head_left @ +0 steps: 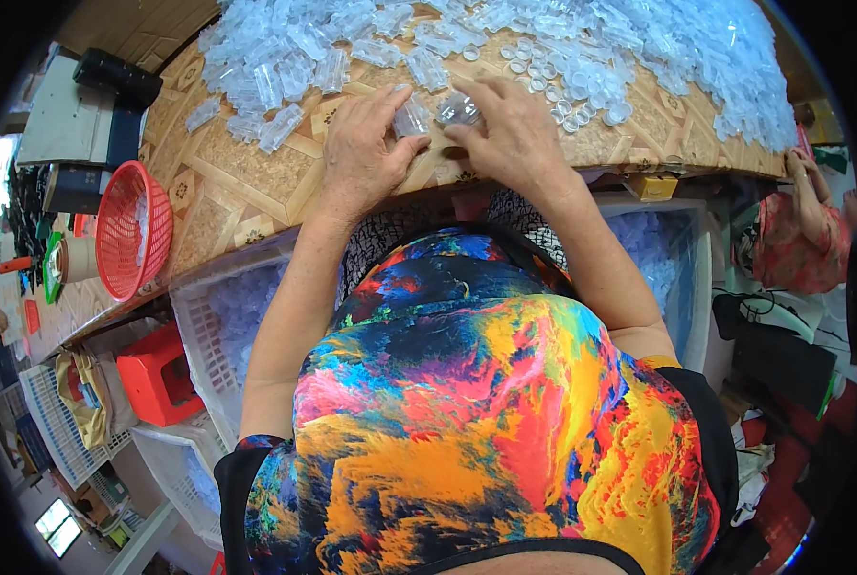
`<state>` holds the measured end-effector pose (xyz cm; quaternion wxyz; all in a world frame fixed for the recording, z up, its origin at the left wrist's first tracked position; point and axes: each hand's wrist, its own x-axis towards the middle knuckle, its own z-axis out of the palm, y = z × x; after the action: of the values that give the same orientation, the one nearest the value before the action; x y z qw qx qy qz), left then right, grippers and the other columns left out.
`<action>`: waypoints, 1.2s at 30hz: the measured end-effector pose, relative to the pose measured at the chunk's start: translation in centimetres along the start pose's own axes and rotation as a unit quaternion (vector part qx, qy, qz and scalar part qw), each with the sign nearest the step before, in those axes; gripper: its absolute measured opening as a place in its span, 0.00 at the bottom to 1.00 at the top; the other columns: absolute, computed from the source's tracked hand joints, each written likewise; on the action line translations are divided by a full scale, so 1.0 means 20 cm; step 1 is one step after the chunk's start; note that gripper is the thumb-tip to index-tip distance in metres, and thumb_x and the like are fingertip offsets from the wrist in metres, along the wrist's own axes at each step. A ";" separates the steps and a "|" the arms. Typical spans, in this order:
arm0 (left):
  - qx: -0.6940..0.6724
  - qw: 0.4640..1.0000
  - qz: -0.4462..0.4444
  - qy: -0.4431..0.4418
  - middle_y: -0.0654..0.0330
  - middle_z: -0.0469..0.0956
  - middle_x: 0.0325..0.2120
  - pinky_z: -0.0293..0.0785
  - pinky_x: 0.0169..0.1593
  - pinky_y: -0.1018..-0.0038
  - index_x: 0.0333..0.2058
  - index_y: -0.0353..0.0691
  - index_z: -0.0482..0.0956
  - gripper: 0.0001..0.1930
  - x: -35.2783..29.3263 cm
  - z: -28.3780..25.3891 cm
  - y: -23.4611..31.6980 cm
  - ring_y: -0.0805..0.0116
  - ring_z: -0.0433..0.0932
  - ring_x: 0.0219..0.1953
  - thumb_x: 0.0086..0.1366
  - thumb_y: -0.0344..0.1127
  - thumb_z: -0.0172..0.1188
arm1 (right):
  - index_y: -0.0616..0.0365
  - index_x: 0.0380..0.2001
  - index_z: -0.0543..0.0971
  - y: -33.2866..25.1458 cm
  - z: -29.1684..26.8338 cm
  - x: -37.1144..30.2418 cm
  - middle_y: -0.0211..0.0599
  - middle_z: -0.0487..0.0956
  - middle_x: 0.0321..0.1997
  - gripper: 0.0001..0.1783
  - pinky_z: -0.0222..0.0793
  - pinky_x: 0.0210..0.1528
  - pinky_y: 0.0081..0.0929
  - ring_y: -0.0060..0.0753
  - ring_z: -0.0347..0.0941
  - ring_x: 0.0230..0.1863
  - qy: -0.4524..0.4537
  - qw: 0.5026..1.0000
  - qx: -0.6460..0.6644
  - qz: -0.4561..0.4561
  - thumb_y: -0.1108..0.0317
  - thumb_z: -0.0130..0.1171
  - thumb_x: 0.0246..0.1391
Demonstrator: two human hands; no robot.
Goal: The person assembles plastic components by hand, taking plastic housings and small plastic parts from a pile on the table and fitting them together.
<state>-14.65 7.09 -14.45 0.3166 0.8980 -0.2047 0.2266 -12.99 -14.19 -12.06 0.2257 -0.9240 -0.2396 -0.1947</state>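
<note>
While rings [536, 73] lie nearby, 2 hands [363, 139] [519, 129] hold clear pieces [411, 117] [458, 108].

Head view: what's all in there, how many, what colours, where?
table: one, brown patterned, top
plastic pieces: countless, clear, heaped on the table
small rings: many, clear, right of centre
basket: one, red, table's left
cylinder: one, black, upper left
stool: one, red, lower left
crates: several, white, low, both sides
box: one, yellow, at the table's edge
other person: one, red clothes, far right
edge clutter: uncountable, mixed, both sides
shirt: one, multicoloured, lower middle
left hand: one, bare, upper middle, pinching a clear piece
right hand: one, bare, beside it, pinching another piece
</note>
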 end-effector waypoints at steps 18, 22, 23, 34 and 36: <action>0.032 0.999 -0.001 -0.027 0.53 0.79 0.52 0.71 0.59 0.64 0.56 0.40 0.78 0.29 0.02 -0.01 0.02 0.57 0.75 0.55 0.54 0.36 0.73 | 0.55 0.42 0.81 0.06 0.04 0.03 0.43 0.80 0.46 0.22 0.66 0.54 0.44 0.49 0.73 0.52 -0.023 0.999 0.018 -0.020 0.63 0.71 0.41; -0.426 0.880 -0.210 -0.016 0.54 0.75 0.53 0.75 0.54 0.74 0.64 0.38 0.69 0.34 0.02 -0.03 0.01 0.71 0.75 0.52 0.59 0.32 0.72 | 0.57 0.52 0.78 0.03 -0.01 0.02 0.38 0.78 0.47 0.24 0.74 0.49 0.28 0.29 0.75 0.45 -0.023 0.906 0.385 0.173 0.70 0.69 0.49; -0.425 0.881 -0.207 -0.020 0.54 0.75 0.53 0.75 0.54 0.74 0.64 0.38 0.69 0.34 0.05 -0.06 0.07 0.71 0.75 0.52 0.59 0.32 0.72 | 0.58 0.54 0.77 0.04 -0.03 0.02 0.35 0.77 0.48 0.26 0.73 0.48 0.24 0.24 0.74 0.44 -0.013 0.853 0.493 0.169 0.71 0.69 0.51; -0.618 0.770 -0.158 0.011 0.56 0.74 0.56 0.74 0.58 0.71 0.68 0.37 0.61 0.37 0.12 -0.14 0.41 0.68 0.75 0.54 0.63 0.26 0.67 | 0.61 0.62 0.70 -0.14 -0.13 0.01 0.33 0.72 0.56 0.35 0.66 0.58 0.25 0.25 0.68 0.53 0.094 0.752 0.651 0.036 0.73 0.70 0.50; -0.618 0.769 -0.164 0.004 0.56 0.75 0.55 0.74 0.59 0.71 0.68 0.37 0.61 0.37 0.11 -0.14 0.41 0.68 0.75 0.54 0.63 0.26 0.67 | 0.61 0.62 0.70 -0.14 -0.12 0.01 0.33 0.73 0.56 0.36 0.67 0.58 0.25 0.25 0.68 0.53 0.100 0.748 0.656 0.031 0.73 0.71 0.50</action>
<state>-17.87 2.56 -7.33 0.8366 0.5271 -0.1489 -0.0010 -15.02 -13.19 -9.06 0.8046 -0.5310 -0.2554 -0.0734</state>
